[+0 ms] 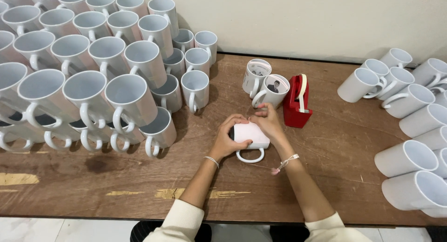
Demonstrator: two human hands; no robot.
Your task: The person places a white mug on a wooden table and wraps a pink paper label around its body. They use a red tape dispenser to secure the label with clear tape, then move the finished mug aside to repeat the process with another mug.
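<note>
Both hands grip one white mug (250, 134) lying on its side at ctr of the brown wooden worktop (116, 177), handle pointing toward the near edge. Left hand (226, 138) wraps the mug's left end, fingers curled over the top. Right hand (269, 123) sits on the far-right part of the mug, fingertips pinched at its upper edge. The mug looks wrapped in a pale sheet, w/ the handle poking out below.

Just beyond the hands: two upright mugs w/ dark prints (265, 84), touching each other. Right of them, just beside the right hand, a red tape dispenser (296, 104) w/ a pale roll. Far left: big stack of plain white mugs (93, 70) tipped on their sides, mouths toward the camera. Far right: smaller pile of white mugs (409, 116), also on their sides. Thin bracelets on both wrists; cream sleeves at the near edge.
</note>
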